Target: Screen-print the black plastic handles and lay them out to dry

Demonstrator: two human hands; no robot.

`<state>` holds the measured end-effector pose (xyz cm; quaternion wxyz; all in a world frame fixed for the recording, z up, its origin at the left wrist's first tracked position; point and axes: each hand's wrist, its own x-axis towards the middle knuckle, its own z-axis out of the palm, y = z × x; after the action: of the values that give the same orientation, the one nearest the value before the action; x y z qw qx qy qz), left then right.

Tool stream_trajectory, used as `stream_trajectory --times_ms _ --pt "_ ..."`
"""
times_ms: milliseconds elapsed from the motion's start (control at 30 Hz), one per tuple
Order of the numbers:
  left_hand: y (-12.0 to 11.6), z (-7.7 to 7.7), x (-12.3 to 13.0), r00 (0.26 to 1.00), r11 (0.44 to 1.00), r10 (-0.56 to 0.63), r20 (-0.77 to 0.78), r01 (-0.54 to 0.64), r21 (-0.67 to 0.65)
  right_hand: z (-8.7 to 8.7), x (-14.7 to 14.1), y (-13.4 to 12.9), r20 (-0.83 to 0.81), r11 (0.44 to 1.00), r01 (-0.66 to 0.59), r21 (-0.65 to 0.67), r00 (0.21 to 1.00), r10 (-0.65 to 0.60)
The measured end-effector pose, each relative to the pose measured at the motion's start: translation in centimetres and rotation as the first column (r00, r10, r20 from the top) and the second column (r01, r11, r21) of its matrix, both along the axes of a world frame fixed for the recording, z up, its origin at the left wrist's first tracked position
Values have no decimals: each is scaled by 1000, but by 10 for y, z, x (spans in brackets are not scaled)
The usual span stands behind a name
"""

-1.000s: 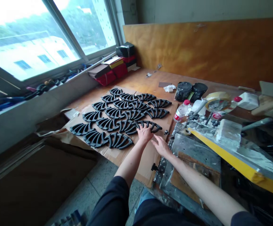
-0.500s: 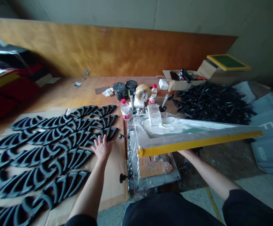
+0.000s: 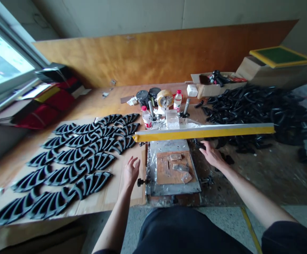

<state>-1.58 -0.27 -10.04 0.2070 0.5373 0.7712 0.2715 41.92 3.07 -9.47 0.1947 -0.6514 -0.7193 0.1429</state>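
Note:
My left hand (image 3: 131, 170) hovers over the cardboard (image 3: 111, 190), its fingers apart and nothing in them. To its left lie rows of black curved, ribbed parts (image 3: 95, 159). My right hand (image 3: 209, 152) has its fingers closed on a small black part (image 3: 200, 145), right of the metal base plate (image 3: 153, 165). On that plate sits a brown board (image 3: 162, 173) with small blocks stuck to it. The yellow-edged frame (image 3: 206, 133) is raised above the plate's far end, seen nearly edge-on.
A large heap of black parts (image 3: 248, 109) lies at the right. Behind the frame stand two bottles (image 3: 178, 101), dark tubs (image 3: 142, 98) and a tape roll (image 3: 165, 98). Black knobs (image 3: 140, 182) stick out beside the plate. Red folders (image 3: 47, 109) lie far left.
My left hand has drawn back from the black parts toward the plate. My right hand has come out from under the frame with a black part. The frame appears tilted higher, and the view has shifted.

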Motion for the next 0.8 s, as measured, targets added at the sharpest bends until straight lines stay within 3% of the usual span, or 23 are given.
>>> stream_trajectory --times_ms 133,200,300,367,467,600,700,733,800 --pt "-11 16 19 984 999 25 176 -33 41 10 -80 -18 -229 946 -322 -29 924 307" --pt "-8 27 28 971 995 18 237 -41 92 12 -111 -22 -167 906 -420 -46 898 408" --pt "0 48 38 959 979 -31 281 -27 202 16 -133 -23 57 907 -421 -12 905 421" --pt "7 68 45 950 958 -64 307 -28 286 18 -136 -22 122 908 -417 33 904 410" --pt "19 107 61 923 907 -114 367 -54 418 17 -137 -23 44 876 -476 77 879 474" --pt "31 159 92 785 870 -284 551 -30 492 12 -140 -33 -74 739 -667 96 735 674" --pt "25 177 110 680 896 -338 650 21 444 12 -127 -44 -134 628 -776 58 618 775" --pt "19 178 112 675 903 -329 661 19 430 13 -116 -46 -145 629 -775 61 617 774" --pt "3 172 111 668 921 -292 684 4 389 16 -85 -44 -110 738 -667 103 730 675"
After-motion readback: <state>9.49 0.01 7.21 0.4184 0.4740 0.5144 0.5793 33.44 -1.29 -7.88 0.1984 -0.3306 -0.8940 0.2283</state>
